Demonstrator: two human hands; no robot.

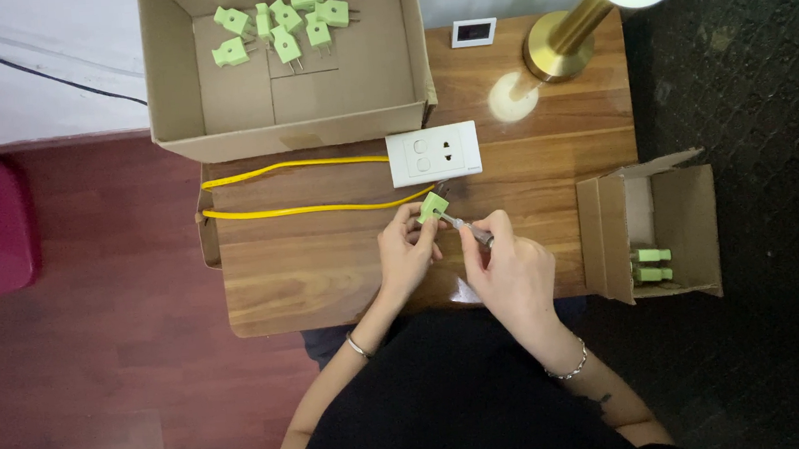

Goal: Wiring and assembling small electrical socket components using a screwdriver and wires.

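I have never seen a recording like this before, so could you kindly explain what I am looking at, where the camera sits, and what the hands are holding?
There is no machine here: a person works with two bare hands, and the single camera is worn on their head, looking straight down at a small wooden table. The left hand pinches a small green plug. The right hand holds a slim metal tool, probably a screwdriver, with its tip against that plug. On the table lie a white socket block with a yellow cable and a brass lamp base. A large cardboard box holds more green plugs; a smaller box on the right holds two.
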